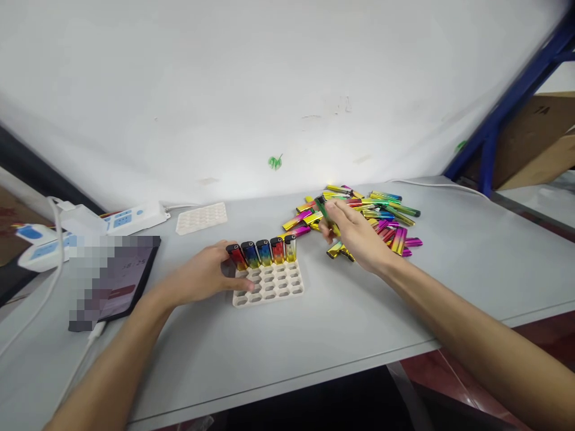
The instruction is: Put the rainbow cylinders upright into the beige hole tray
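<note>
A white tray (269,295) with rows of slots lies on the table. Along its far row several lighters (264,254) stand upright, in red, blue and clear-yellow metallic colours with black tops. My left hand (209,272) grips the tray's left side, its thumb over the front slots and its fingers by the leftmost lighter. Over a loose pile of shiny lighters (398,240), my right hand (353,230) is closed on a green-and-yellow lighter (321,206), dark end up. Part of that lighter is hidden by the fingers.
A second white slotted tray (202,218) lies at the back left. Left of my left hand are a tablet (130,281) with a cable and white power strips (135,220). A white wall backs the table; a blue frame (489,155) and cardboard boxes (534,137) stand right.
</note>
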Tool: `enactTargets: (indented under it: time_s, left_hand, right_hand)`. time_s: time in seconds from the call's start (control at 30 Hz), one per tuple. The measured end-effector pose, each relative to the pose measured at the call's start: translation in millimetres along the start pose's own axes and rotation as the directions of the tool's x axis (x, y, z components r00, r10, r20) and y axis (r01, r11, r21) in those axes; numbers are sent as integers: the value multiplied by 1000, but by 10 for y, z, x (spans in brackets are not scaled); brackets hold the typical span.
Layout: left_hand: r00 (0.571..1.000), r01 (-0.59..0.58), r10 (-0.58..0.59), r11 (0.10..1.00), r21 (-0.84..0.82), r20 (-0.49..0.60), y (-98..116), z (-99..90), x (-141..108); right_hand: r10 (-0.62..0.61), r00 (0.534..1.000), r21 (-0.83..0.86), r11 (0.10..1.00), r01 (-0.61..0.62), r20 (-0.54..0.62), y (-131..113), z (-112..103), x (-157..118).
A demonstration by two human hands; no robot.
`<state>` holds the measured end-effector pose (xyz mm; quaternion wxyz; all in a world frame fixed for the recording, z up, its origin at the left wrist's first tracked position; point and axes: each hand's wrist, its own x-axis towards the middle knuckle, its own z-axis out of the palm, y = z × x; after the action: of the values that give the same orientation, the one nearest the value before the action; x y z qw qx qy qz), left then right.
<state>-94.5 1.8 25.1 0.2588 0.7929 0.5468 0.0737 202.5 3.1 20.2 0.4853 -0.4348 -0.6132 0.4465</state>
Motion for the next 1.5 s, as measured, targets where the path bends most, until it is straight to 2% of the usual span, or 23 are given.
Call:
enactTargets:
  time_s: [0.07, 0.23, 0.47, 0.77, 1.03, 1.23, 1.3, 1.4, 1.5]
  left_hand:
    - [1000, 0, 0, 1000, -3, -4, 4, 2, 0]
    - [1000, 5, -5, 1000, 31, -7, 41, 8, -5]
    - [999, 31, -30, 999, 30, -22, 146, 92, 8]
    - [998, 2, 3, 996, 91, -59, 172, 168, 33]
    - [998, -36, 38, 998, 53, -42, 153, 119, 20]
    - [998, -38, 42, 995, 90, -40, 162, 80, -1]
    - [998, -41, 45, 995, 96, -40, 164, 73, -7]
    - [997, -53, 58, 993, 105, -42, 158, 63, -13]
    - [996, -76, 80, 993, 93, -40, 148, 58, -17]
  right_hand:
    - [39, 999, 47, 998, -40, 12, 2, 14, 3]
    - [257, 963, 168, 949, -267, 83, -32, 69, -16]
    - [348, 930, 288, 884, -368, 120, -8, 130, -13]
    - [340, 932, 356, 861, -362, 126, -42, 116, -20]
    - [367, 920, 353, 850, -391, 135, -38, 130, -15]
    - [361, 924, 311, 870, -383, 126, -3, 117, -22]
    - [324, 936, 273, 896, -351, 137, 0, 122, -35]
    - [163, 975, 150, 971, -185, 147, -39, 141, -75]
    - [-15, 983, -62, 998, 27, 183, -114, 154, -126]
